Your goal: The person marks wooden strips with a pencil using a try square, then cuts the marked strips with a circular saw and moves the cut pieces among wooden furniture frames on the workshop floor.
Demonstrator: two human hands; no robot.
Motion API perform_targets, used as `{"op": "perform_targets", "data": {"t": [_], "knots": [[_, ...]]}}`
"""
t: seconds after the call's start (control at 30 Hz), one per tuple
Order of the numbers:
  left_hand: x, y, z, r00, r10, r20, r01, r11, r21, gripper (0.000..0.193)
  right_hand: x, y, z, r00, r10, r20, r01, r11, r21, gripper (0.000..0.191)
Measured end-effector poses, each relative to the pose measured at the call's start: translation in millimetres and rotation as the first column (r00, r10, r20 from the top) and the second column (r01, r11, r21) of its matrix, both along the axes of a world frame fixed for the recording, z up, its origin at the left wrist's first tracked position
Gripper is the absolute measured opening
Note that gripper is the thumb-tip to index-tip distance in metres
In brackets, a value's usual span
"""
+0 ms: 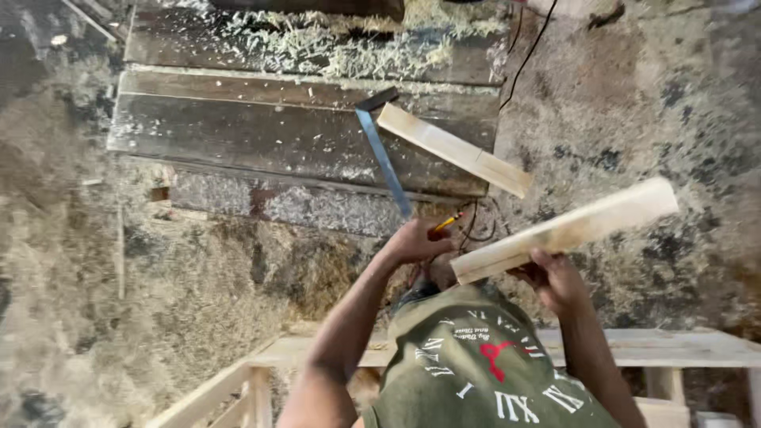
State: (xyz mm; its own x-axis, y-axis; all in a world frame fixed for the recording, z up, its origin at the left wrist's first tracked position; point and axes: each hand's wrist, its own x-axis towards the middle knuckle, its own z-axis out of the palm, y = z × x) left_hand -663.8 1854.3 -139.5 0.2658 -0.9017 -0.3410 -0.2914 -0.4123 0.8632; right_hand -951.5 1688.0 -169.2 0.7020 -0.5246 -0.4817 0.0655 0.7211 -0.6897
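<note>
Holding a pale plank [567,230] in the right hand [555,277], fingers curled under its near end; plank runs up and to the right, off the ground, slightly tilted.

Left hand [416,240]: closed around a pencil [445,223], orange-red with a yellow tip, which sticks out toward the plank's near end. Hand sits just beside that end; whether pencil touches wood cannot be told.

Square [384,154]: blue metal blade with dark stock, lying on the tabletop [261,139], blade pointing toward the left hand and passing over the tabletop's near edge.

Short board [453,149]: pale wood, lying slantwise on the tabletop just beside the square's stock, its right end overhanging the edge.

Tabletop: dark, worn planks, dusted with sawdust.

Shavings [333,43]: pale heap along the far planks.

Cable [523,55]: thin, black, trailing over the floor [658,103] at the tabletop's right end.

Floor: rough, grey, covered in sawdust.

Frame [666,349]: pale timber rails and legs, at the bottom of view, behind the forearms.

Shirt [476,364]: olive, white and red print, bottom centre.
</note>
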Motion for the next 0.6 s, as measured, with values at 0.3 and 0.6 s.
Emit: {"op": "perform_targets", "data": {"t": [0.3,0.6], "knots": [[-48.5,-109.0,-6.1,0.984,-0.176,-0.004,0.176,0.983,0.042,0.049,-44.2,-60.6,-13.1,0.982,-0.176,0.060,0.172,0.982,0.078,0.043],[-83.5,-180.1,10.9,0.955,0.136,-0.265,-0.156,0.986,-0.058,0.029,-51.3,-211.5,-3.3,0.968,-0.001,0.251,-0.034,0.990,0.138,0.034]]}}
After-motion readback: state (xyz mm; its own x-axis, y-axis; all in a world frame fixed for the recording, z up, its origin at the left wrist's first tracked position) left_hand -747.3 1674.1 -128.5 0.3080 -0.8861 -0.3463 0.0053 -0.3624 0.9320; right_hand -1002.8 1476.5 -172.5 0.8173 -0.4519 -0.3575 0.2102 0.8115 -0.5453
